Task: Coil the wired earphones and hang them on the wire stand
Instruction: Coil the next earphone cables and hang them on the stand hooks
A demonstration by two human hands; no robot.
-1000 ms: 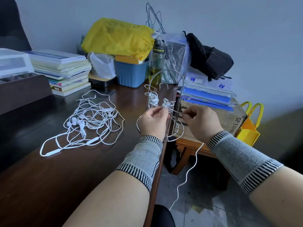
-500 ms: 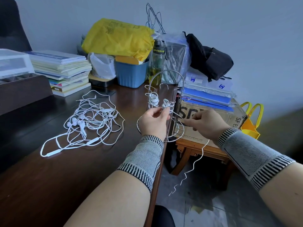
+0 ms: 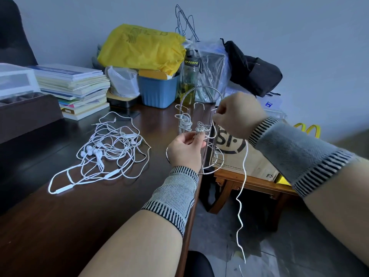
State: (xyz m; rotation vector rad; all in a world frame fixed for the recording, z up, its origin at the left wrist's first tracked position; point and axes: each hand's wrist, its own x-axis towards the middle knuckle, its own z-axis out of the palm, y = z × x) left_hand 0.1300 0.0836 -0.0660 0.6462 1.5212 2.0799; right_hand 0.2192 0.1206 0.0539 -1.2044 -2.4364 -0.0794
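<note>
Earphones (image 3: pixel 201 127) half-coiled at stand (image 3: pixel 199 124), pinched by left hand (image 3: pixel 184 149); right hand (image 3: pixel 238 114) at two o'clock grasping cord (image 3: pixel 242 176). Risks: trailing cord snagging, stand tipping off counter (image 3: pixel 60 226) edge.

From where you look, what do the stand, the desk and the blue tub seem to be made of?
Wire stand: thin metal wire with a bright silvery finish, probably chrome-plated; it glints and its arch looks twisted. Desk: dark brown wood or wood veneer, semi-gloss; it reflects the window light softly. Blue tub: looks like matte moulded plastic, judging by its ribbed wall and even colour.
</note>
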